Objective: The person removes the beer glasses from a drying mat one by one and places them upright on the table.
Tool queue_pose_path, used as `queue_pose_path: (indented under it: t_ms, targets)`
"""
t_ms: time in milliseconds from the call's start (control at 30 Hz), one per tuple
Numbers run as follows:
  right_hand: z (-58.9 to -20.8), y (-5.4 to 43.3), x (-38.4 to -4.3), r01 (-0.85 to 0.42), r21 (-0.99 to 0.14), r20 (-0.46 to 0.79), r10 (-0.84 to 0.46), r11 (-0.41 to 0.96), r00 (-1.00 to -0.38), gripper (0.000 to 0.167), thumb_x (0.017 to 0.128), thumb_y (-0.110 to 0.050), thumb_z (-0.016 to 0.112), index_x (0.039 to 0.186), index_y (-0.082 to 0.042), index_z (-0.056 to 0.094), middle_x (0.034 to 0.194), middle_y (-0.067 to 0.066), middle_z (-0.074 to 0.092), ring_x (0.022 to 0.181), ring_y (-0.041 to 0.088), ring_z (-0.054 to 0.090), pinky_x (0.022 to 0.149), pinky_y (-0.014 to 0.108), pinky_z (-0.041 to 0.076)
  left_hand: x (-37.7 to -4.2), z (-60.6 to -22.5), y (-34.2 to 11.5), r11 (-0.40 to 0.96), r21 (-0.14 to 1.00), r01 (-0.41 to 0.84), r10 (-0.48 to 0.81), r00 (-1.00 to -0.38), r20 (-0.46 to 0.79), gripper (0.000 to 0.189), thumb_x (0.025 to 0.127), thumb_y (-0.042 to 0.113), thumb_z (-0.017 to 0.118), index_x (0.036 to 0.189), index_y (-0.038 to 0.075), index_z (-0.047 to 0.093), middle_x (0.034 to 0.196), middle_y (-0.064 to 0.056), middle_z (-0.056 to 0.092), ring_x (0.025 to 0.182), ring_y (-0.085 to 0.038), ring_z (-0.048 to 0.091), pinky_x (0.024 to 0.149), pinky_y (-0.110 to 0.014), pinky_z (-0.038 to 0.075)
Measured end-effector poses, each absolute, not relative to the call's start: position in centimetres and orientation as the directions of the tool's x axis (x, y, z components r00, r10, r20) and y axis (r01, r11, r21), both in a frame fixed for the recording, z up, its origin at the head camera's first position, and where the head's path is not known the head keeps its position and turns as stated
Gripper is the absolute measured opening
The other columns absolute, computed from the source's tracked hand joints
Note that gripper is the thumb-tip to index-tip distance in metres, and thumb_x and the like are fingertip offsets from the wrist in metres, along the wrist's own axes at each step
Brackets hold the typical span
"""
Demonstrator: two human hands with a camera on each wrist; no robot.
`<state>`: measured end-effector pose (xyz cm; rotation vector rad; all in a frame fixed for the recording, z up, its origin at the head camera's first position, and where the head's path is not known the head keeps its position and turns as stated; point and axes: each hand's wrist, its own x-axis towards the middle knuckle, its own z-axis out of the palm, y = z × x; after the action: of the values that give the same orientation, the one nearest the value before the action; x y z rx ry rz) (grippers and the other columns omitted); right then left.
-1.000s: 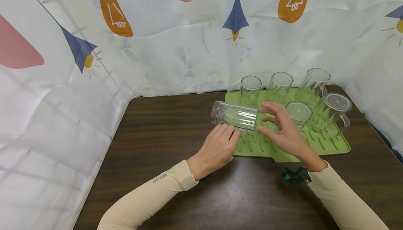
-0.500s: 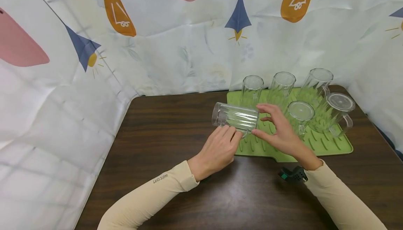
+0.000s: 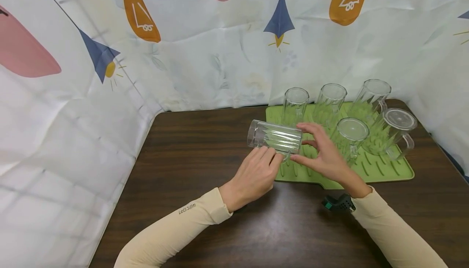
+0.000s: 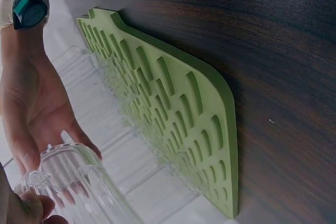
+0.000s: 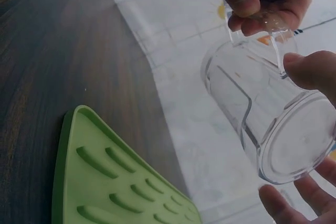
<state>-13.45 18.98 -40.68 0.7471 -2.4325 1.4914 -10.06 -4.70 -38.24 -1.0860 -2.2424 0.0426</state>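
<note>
A clear glass mug (image 3: 280, 135) is held on its side above the left part of a green drying mat (image 3: 397, 172), its base toward the right. My left hand (image 3: 254, 172) grips the handle, which its fingers mostly cover. At the base end, my right hand (image 3: 326, 154) curves round the mug, thumb near the handle and fingers on the far side. The right wrist view shows the mug's round base (image 5: 302, 137) between that thumb and fingers. In the left wrist view, fingers show through the glass mug (image 4: 79, 182).
Several glass mugs stand upside down on the mat, among them a back-left mug (image 3: 294, 105), a front mug (image 3: 351, 133) and a right-hand mug (image 3: 397, 125). The dark wooden table (image 3: 190, 150) extends left and forward of the mat. A patterned cloth (image 3: 220, 56) hangs behind.
My right hand has moved left and closed in round the mug's base end. My left hand keeps its grip on the handle. The head view has shifted slightly.
</note>
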Motion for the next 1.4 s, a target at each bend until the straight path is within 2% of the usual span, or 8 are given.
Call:
queue_pose_path:
  t_ms: [233,467,600,900,1000,1233,1400]
  targets:
    - [-41.0,18.8,-13.3,-0.494,-0.8,0.398,-0.315,0.34,-0.861,0.086,0.079,0.001,0.088,0.152,-0.014,0.044,0.155,0.016,0.042,0.136,-0.007,0.04,0.1,0.01,0.052,-9.9,-38.1,-4.7,0.656,-0.283,0.7,0.716,-0.458,0.528,0.025,0.075,0.0,0.064,0.095,0.014,0.059,0.082,0.002,0.055,0.072,-0.016,0.05,0.062,-0.025,0.036]
    - [-41.3,18.6,-13.3,-0.466,-0.826,0.38,-0.298,0.317,-0.876,0.086,0.08,0.001,0.087,0.152,-0.016,0.045,0.153,0.01,0.043,0.135,-0.006,0.041,0.101,0.009,0.051,-9.7,-38.0,-4.7,0.661,-0.268,0.701,0.713,-0.478,0.513,0.024,0.078,-0.001,0.062,0.096,0.014,0.06,0.082,0.002,0.056,0.071,-0.015,0.049,0.061,-0.025,0.035]
    - [-41.5,18.5,-13.3,-0.466,-0.835,0.383,-0.298,0.292,-0.874,0.084,0.081,0.004,0.085,0.152,-0.014,0.045,0.152,0.011,0.044,0.135,-0.004,0.042,0.101,0.009,0.051,-9.7,-38.0,-4.7,0.661,-0.256,0.705,0.714,-0.487,0.503,0.023,0.08,-0.001,0.061,0.097,0.014,0.061,0.082,0.002,0.055,0.071,-0.015,0.048,0.061,-0.025,0.035]
    - [-41.9,18.5,-13.4,-0.448,-0.866,0.382,-0.285,0.223,-0.879,0.082,0.08,0.008,0.083,0.151,-0.011,0.047,0.149,0.009,0.044,0.135,-0.002,0.044,0.102,0.009,0.051,-9.6,-38.0,-4.7,0.658,-0.257,0.707,0.716,-0.482,0.505,0.025,0.078,0.0,0.063,0.098,0.014,0.061,0.082,0.002,0.056,0.071,-0.015,0.048,0.062,-0.024,0.033]
    - [-42.0,18.5,-13.5,-0.45,-0.873,0.391,-0.278,0.19,-0.877,0.082,0.079,0.011,0.083,0.149,-0.01,0.047,0.148,0.006,0.045,0.135,0.0,0.045,0.103,0.01,0.051,-9.7,-38.0,-4.7,0.656,-0.271,0.705,0.719,-0.473,0.509,0.024,0.079,0.0,0.062,0.098,0.014,0.061,0.082,0.002,0.056,0.072,-0.015,0.049,0.062,-0.024,0.034]
    - [-42.1,18.4,-13.7,-0.467,-0.873,0.422,-0.264,0.137,-0.867,0.082,0.075,0.017,0.082,0.147,-0.002,0.048,0.144,-0.013,0.048,0.133,0.001,0.051,0.102,0.011,0.052,-9.7,-37.8,-4.6,0.656,-0.277,0.703,0.722,-0.477,0.501,0.024,0.079,0.0,0.061,0.099,0.014,0.06,0.084,0.002,0.057,0.073,-0.016,0.05,0.063,-0.024,0.036]
    - [-42.0,18.4,-13.8,-0.475,-0.87,0.434,-0.259,0.128,-0.863,0.082,0.074,0.019,0.082,0.146,0.0,0.048,0.144,-0.015,0.049,0.132,0.001,0.052,0.102,0.012,0.053,-9.7,-37.7,-4.7,0.654,-0.276,0.704,0.724,-0.477,0.499,0.025,0.08,0.0,0.061,0.101,0.014,0.061,0.085,0.002,0.058,0.074,-0.016,0.051,0.064,-0.024,0.037]
